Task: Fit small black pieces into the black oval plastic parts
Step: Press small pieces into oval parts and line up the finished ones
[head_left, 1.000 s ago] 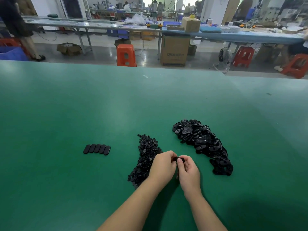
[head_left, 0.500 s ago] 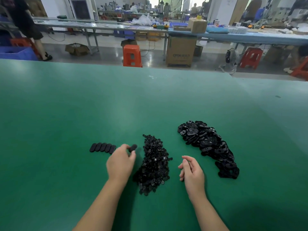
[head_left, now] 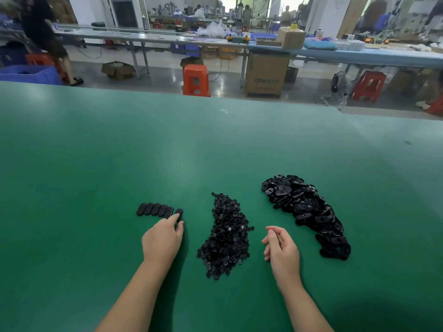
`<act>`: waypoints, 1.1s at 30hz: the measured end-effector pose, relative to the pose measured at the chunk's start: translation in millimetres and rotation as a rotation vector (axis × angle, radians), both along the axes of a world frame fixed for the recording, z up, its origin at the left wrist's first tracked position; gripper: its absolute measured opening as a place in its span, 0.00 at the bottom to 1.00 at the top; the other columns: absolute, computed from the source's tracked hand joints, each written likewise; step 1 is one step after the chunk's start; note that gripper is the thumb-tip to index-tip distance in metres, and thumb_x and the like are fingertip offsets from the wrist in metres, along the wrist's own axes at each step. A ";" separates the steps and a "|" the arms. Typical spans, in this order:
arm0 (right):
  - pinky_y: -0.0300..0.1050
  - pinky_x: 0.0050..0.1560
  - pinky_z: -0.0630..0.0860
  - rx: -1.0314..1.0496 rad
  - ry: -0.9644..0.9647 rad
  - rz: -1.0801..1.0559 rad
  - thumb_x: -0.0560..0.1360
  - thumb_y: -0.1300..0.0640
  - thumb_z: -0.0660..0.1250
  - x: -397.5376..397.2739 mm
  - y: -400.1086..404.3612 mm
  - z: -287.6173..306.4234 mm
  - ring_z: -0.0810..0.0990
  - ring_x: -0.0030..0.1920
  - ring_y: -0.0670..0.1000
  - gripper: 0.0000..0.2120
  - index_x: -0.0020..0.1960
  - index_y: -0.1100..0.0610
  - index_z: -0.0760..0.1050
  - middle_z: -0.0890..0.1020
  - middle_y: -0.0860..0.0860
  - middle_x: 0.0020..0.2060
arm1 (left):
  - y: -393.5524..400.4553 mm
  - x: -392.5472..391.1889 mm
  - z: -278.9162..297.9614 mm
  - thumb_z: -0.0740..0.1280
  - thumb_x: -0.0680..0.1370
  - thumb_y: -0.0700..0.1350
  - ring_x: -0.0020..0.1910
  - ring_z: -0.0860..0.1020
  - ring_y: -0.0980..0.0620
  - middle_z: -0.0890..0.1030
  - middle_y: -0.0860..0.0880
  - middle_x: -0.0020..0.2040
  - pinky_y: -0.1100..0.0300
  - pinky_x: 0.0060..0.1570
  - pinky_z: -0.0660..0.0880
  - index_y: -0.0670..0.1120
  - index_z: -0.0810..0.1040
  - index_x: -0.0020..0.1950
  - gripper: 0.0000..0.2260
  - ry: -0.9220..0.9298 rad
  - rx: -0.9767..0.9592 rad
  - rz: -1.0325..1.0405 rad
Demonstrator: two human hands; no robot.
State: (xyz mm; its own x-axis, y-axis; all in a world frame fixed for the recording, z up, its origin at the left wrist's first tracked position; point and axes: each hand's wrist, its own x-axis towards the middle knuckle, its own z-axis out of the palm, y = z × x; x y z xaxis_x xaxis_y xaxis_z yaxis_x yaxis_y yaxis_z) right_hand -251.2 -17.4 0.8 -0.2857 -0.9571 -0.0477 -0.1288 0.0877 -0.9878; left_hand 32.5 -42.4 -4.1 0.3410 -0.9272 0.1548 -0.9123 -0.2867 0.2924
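On the green table (head_left: pixel 96 164), my left hand (head_left: pixel 163 238) pinches the near end of a black oval part (head_left: pixel 179 211) with its fingertips. That part lies at the right end of a row of oval parts (head_left: pixel 154 209) set side by side. A heap of small black pieces (head_left: pixel 226 238) lies between my hands. Further right sprawls a bigger heap of loose oval parts (head_left: pixel 304 212). My right hand (head_left: pixel 281 248) hovers between the two heaps, fingers loosely curled, holding nothing.
The table's far edge (head_left: pixel 215 98) borders a workshop aisle with an orange stool (head_left: pixel 195 80), a cardboard box (head_left: pixel 265 76) and long benches. A person (head_left: pixel 45 37) stands at the far left.
A second ago both hands held one oval part together by the small pieces. My left hand then carried it left and set it down at the end of the row; my right hand stayed empty.
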 end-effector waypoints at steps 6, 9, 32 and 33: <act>0.40 0.30 0.75 0.006 0.020 0.004 0.83 0.59 0.63 0.3 -0.6 0.4 0.75 0.29 0.45 0.07 0.51 0.54 0.80 0.81 0.51 0.35 | -1.9 -1.9 5.3 0.59 0.83 0.52 0.44 0.81 0.50 0.84 0.53 0.49 0.60 0.32 0.69 0.55 0.75 0.70 0.16 0.036 -0.017 0.039; 0.41 0.30 0.75 0.008 0.029 0.006 0.83 0.58 0.63 0.8 -1.1 0.2 0.75 0.29 0.45 0.07 0.51 0.54 0.80 0.81 0.51 0.36 | -3.5 -16.1 6.7 0.60 0.83 0.50 0.41 0.79 0.53 0.83 0.54 0.49 0.60 0.34 0.70 0.53 0.79 0.66 0.13 0.196 -0.073 -0.087; 0.43 0.31 0.77 0.019 0.080 0.005 0.83 0.57 0.63 -0.4 -3.8 -6.3 0.76 0.29 0.45 0.08 0.49 0.51 0.80 0.82 0.48 0.35 | -21.1 -46.0 -4.1 0.69 0.80 0.50 0.39 0.75 0.57 0.74 0.57 0.43 0.61 0.36 0.69 0.52 0.81 0.47 0.05 0.286 -0.060 -0.131; 0.43 0.32 0.77 0.018 0.081 0.013 0.83 0.57 0.63 -0.7 -3.8 -5.8 0.76 0.29 0.45 0.08 0.48 0.51 0.80 0.82 0.48 0.35 | -20.1 -46.8 -4.7 0.69 0.80 0.49 0.38 0.74 0.58 0.74 0.57 0.43 0.61 0.35 0.68 0.52 0.81 0.46 0.04 0.305 -0.080 -0.120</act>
